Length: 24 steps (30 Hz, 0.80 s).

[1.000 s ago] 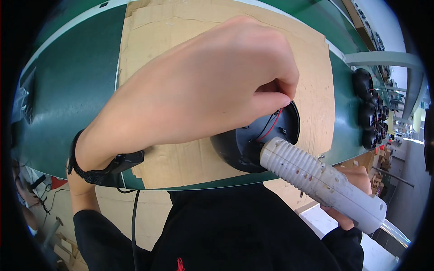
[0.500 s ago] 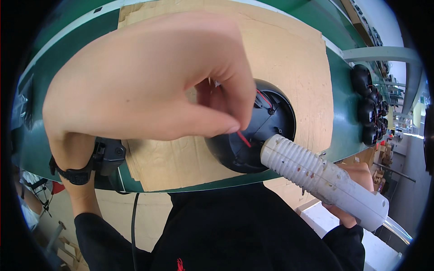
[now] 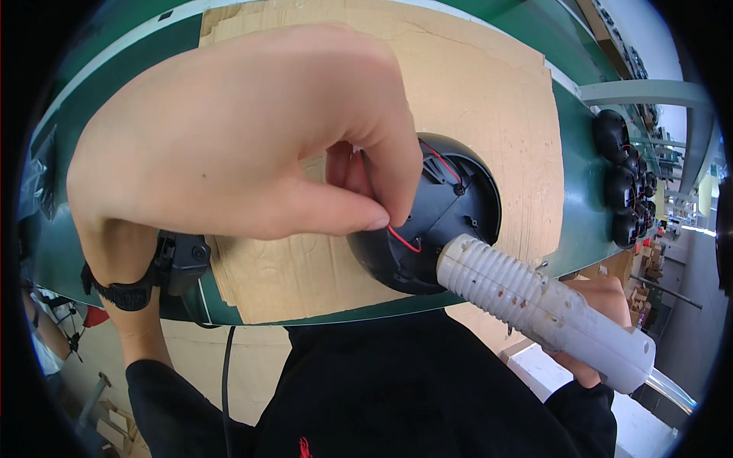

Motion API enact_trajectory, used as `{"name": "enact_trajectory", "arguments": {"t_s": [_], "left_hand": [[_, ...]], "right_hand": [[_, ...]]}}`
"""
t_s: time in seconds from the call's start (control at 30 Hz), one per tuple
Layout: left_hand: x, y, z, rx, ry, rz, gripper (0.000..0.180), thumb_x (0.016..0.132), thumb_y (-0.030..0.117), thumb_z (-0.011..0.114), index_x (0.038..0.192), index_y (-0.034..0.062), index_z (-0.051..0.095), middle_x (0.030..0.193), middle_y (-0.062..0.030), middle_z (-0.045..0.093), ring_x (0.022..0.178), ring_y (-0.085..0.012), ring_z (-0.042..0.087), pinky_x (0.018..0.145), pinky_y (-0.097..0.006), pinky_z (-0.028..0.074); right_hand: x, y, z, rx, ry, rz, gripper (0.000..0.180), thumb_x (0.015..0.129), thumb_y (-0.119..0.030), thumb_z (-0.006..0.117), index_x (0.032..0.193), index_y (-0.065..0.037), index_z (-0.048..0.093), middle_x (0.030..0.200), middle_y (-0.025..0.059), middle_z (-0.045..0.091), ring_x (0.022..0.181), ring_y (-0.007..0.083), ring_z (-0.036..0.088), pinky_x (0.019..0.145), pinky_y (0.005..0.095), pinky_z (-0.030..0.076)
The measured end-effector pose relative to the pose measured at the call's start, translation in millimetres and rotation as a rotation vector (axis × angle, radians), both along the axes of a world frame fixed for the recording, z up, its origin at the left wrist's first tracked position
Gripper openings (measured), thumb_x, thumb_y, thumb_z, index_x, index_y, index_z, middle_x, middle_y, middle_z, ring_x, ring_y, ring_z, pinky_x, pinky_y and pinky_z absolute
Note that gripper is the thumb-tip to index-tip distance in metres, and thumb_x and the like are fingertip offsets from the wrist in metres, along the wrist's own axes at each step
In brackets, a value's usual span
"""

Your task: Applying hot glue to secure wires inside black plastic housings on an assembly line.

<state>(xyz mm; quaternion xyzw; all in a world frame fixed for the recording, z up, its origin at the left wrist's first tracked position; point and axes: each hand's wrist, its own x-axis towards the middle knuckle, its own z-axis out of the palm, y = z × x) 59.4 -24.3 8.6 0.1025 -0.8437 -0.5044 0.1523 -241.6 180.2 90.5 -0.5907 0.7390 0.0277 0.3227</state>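
Note:
A round black plastic housing lies open side up on the cardboard, with red wires inside. Thumb and forefinger of my left hand pinch a red wire that runs down to the housing's near side. My right hand is closed round a white hot glue gun, which hides most of its fingers. The gun's ribbed front end reaches over the near right rim of the housing. A clear glue stick sticks out of its back.
Cardboard covers much of the green bench. More black housings with red wires stand at the right end. A black device is strapped on my left wrist, and a black cable hangs below it. A metal post rises at the right.
My left hand has shifted slightly left, and the pinched red wire now shows a longer curve. The glue gun's front end has moved slightly down and left.

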Motion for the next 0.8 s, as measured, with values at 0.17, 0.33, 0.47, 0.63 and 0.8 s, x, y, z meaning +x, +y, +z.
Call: {"name": "enact_trajectory", "arguments": {"t_s": [0.17, 0.33, 0.47, 0.63, 0.8], "left_hand": [[-11, 5, 12, -0.053, -0.045, 0.052, 0.011, 0.078, -0.005, 0.078, 0.088, -0.0022, 0.076, 0.083, -0.0107, 0.071, 0.072, -0.0209, 0.069, 0.065, -0.032, 0.055], [-20, 0, 4, -0.090, 0.082, 0.074, 0.009, 0.082, -0.004, 0.075, 0.090, -0.0018, 0.076, 0.082, -0.0096, 0.070, 0.071, -0.0180, 0.067, 0.065, -0.029, 0.054], [-26, -3, 1, -0.159, 0.031, 0.053, 0.007, 0.084, -0.003, 0.074, 0.090, -0.0013, 0.076, 0.081, -0.0085, 0.070, 0.072, -0.0168, 0.066, 0.065, -0.028, 0.054], [-23, 0, 3, -0.147, 0.017, 0.079, 0.006, 0.083, -0.003, 0.075, 0.089, -0.0011, 0.076, 0.081, -0.0080, 0.070, 0.072, -0.0160, 0.066, 0.065, -0.027, 0.054], [-21, -3, 6, -0.166, -0.030, 0.042, 0.013, 0.080, -0.001, 0.077, 0.093, 0.0010, 0.076, 0.086, -0.0077, 0.071, 0.077, -0.0169, 0.067, 0.068, -0.029, 0.054]], "right_hand": [[-12, 10, -11, -0.140, -0.078, 0.087, 0.034, 0.054, -0.026, 0.077, 0.074, 0.001, 0.071, 0.068, 0.0090, 0.068, 0.059, 0.0203, 0.068, 0.060, 0.0323, 0.054], [-15, 12, -16, -0.198, -0.130, 0.087, 0.036, 0.052, -0.026, 0.076, 0.074, 0.002, 0.071, 0.066, 0.0093, 0.068, 0.059, 0.0218, 0.068, 0.060, 0.0318, 0.053], [6, -2, -3, -0.096, -0.110, 0.098, 0.037, 0.052, -0.028, 0.074, 0.074, 0.002, 0.071, 0.068, 0.0110, 0.069, 0.061, 0.0233, 0.070, 0.061, 0.0320, 0.054], [-1, 4, -10, -0.177, -0.149, 0.029, 0.041, 0.050, -0.031, 0.073, 0.075, 0.001, 0.071, 0.069, 0.0133, 0.069, 0.061, 0.0270, 0.070, 0.061, 0.0325, 0.053], [-9, -2, -10, -0.115, -0.431, 0.066, 0.046, 0.050, -0.034, 0.075, 0.077, 0.003, 0.070, 0.073, 0.0140, 0.069, 0.060, 0.0301, 0.067, 0.060, 0.0321, 0.052]]}}
